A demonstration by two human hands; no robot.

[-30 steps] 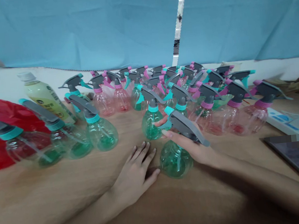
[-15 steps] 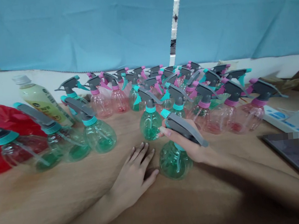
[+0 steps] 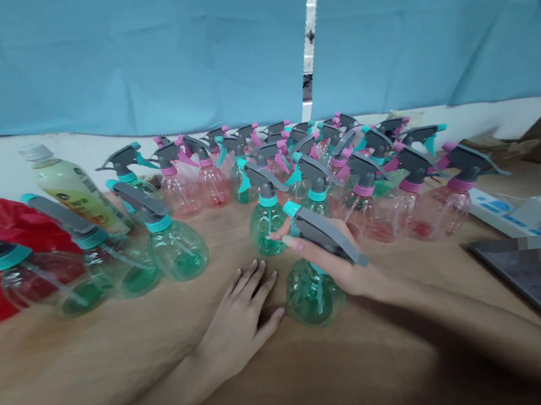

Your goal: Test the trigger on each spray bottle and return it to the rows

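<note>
My right hand is closed around the neck of a clear green spray bottle with a grey head and a turquoise nozzle and collar. The bottle stands upright near the middle, green at its bottom; my hand hides its trigger. Flat on the wooden table, just left of that bottle, lies my left hand, fingers spread and holding nothing. Directly behind the held bottle is another green spray bottle. A third green spray bottle stands left of it, beyond my left hand.
Several pink and green spray bottles stand in rows at the back and right. A drink bottle and a red plastic bag are at left. At right lie a dark tablet-like device and a white power strip. Blue cloth hangs behind.
The view has shifted slightly, moving the scene a little to the left. My right hand's fingers extend slightly farther past the nozzle. My left hand stays flat on the table.
</note>
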